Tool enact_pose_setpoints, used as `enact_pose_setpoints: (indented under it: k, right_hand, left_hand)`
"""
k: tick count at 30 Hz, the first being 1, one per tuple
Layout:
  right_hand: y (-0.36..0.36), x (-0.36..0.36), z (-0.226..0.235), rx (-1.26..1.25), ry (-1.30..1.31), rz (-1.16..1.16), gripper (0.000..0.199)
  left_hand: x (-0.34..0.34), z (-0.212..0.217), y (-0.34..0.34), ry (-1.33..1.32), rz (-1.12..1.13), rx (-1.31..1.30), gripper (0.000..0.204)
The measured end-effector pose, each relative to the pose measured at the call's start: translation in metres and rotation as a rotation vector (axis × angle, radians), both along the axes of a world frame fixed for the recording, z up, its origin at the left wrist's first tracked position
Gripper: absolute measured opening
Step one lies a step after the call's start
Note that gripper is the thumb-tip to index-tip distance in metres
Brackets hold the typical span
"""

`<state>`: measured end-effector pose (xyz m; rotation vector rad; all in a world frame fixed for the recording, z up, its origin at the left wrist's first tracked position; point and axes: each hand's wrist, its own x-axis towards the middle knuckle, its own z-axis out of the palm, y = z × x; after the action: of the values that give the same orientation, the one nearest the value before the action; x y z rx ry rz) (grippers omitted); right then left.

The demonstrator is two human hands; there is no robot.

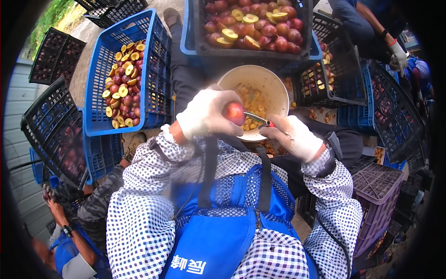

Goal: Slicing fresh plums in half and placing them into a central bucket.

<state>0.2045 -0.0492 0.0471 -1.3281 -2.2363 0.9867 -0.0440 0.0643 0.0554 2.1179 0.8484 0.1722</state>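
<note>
My left hand [203, 114], in a white glove, grips a whole red plum [235, 113] over a cream-coloured bucket [280, 95]. The gloved right hand [297, 138] is closed around the red-and-black handle of a small knife [256, 117]. Its thin, curved metal blade reaches left to the side of the plum; whether it has cut in, I cannot tell. Yellowish fruit pieces [251, 97] lie in the bottom of the bucket. Just beyond it stands a dark crate [253, 52] full of red plums, with several yellow-fleshed halves on top.
To the left, a blue crate [147, 88] holds halved plums. Black crates [49, 128] of plums stand farther left, and another black crate [332, 98] is at the right. Stacked purple crates [377, 186] sit by my right elbow. Other people work at lower left and upper right.
</note>
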Motion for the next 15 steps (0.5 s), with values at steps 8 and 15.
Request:
enact_pose_setpoints:
  k: [8, 15]
  right_hand:
    - [-0.009, -0.007, 0.010, -0.430, 0.630, -0.790, 0.033]
    - [0.046, -0.086, 0.017, -0.137, 1.161, -0.898, 0.021]
  left_hand:
    - [-0.001, 0.001, 0.001, -0.721, 0.181, -0.789, 0.081]
    - [0.042, -0.009, -0.024, -0.786, 0.279, -0.250, 0.061]
